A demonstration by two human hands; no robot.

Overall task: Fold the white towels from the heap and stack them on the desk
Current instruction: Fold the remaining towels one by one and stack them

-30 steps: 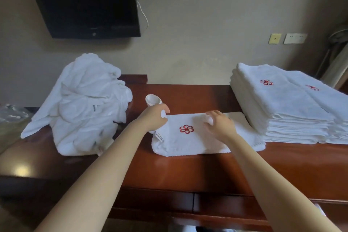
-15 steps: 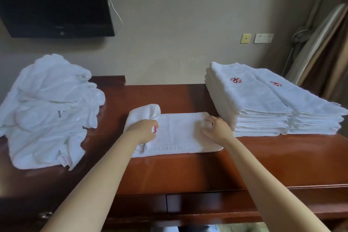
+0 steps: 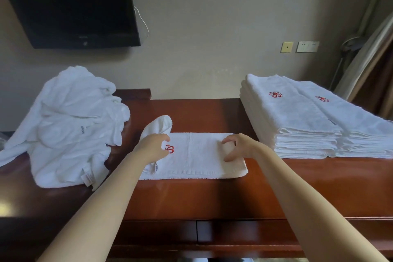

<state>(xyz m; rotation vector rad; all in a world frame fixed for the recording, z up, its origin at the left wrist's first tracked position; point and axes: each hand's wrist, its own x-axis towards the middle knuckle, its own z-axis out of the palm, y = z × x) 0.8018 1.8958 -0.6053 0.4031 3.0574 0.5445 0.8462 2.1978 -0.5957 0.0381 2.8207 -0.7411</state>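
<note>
All of me that shows is two arms, both bare. My left forearm (image 3: 102, 208) fills the lower left of the frame, uncovered from the bottom edge up to the wrist. My right forearm (image 3: 308, 208) does the same at the lower right. Both look smooth and slim. They are broad at the bottom edge, where the wide lens swells them, and they narrow toward the middle of the frame. My left hand (image 3: 154, 148) and my right hand (image 3: 238, 147), just below the centre, are bare too, wrists and fingers alike. The fingers look slender; my nails are too small to make out.
</note>
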